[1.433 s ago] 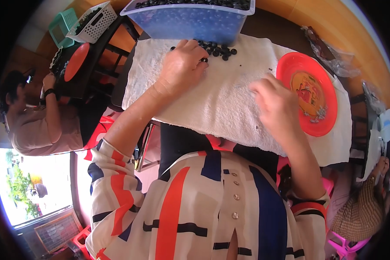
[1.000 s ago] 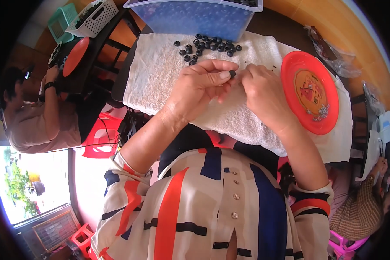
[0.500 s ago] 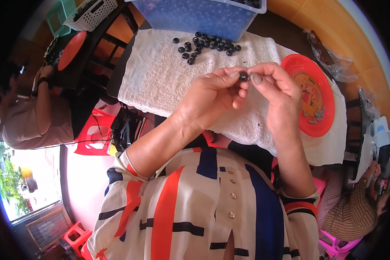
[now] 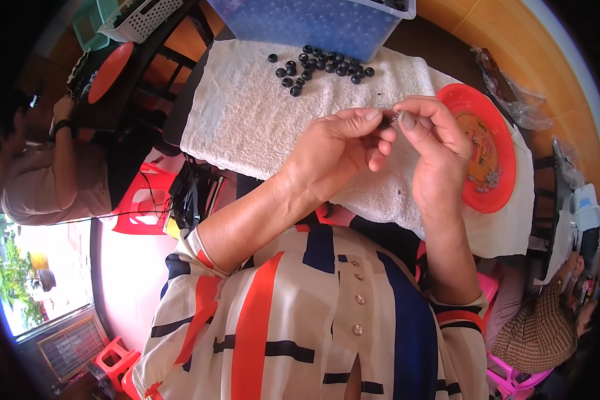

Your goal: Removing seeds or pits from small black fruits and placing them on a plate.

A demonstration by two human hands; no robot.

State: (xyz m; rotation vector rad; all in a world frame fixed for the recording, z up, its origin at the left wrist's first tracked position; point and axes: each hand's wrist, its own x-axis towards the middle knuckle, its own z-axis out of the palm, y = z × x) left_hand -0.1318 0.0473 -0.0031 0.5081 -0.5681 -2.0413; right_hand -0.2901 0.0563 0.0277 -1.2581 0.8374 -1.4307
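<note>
Above a white towel [image 4: 247, 120], my left hand [image 4: 333, 143] pinches a small black bead-like ball [image 4: 384, 123] between thumb and fingers. My right hand [image 4: 437, 143] is close beside it. Its thumb and forefinger grip a tiny silvery piece [image 4: 397, 116], seemingly metal, against the ball; the exact shape is too small to tell. Several more black balls [image 4: 321, 65], some showing a hole, lie loose on the towel beyond my hands. To the right, a red oval plate [image 4: 509, 150] holds a little heap of small silvery bits [image 4: 492, 179].
A translucent blue-tinted box [image 4: 307, 30] filled with round pieces stands at the towel's far edge. On the left, a person [image 4: 63, 163] sits at a dark table bearing a white basket [image 4: 140, 20] and a red plate [image 4: 111, 72]. Another person [image 4: 540, 327] sits at the lower right.
Both hands have shifted slightly to the right, still pinched together. The black ball has turned and is more covered by my fingers. The view has moved a little.
</note>
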